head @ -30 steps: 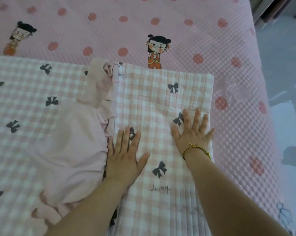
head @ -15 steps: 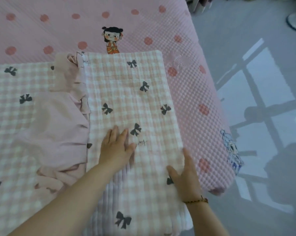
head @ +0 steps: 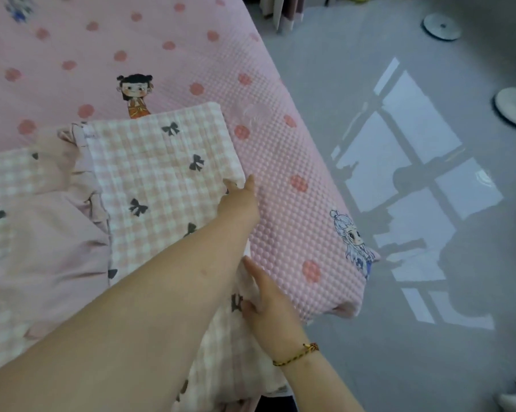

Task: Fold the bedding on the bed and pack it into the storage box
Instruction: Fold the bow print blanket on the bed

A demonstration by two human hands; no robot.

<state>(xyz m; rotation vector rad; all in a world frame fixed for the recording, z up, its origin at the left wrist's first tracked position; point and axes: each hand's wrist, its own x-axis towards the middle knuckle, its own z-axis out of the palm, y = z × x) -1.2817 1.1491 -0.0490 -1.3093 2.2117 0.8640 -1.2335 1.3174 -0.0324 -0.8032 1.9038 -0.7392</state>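
Note:
A pink-and-white checked quilt (head: 149, 173) with black bows and a plain pink ruffled underside lies folded on the bed's pink dotted cover (head: 280, 179). My left hand (head: 241, 200) reaches across to the quilt's right edge; its thumb lies on top and most fingers are hidden below the edge. My right hand (head: 268, 304), with a cord bracelet on the wrist, holds the same edge nearer to me, where the fabric bunches against the palm with the thumb over it. No storage box is in view.
The bed's near right corner (head: 351, 304) ends just right of my hands. Beyond it is grey floor (head: 399, 352) with window light on it. Two round stand bases (head: 442, 26) (head: 515, 110) sit on the floor at the far right, with curtain hems at the top.
Both hands have left the quilt's top, where they pressed flat, and moved to its right edge. The view has swung right, so the floor shows.

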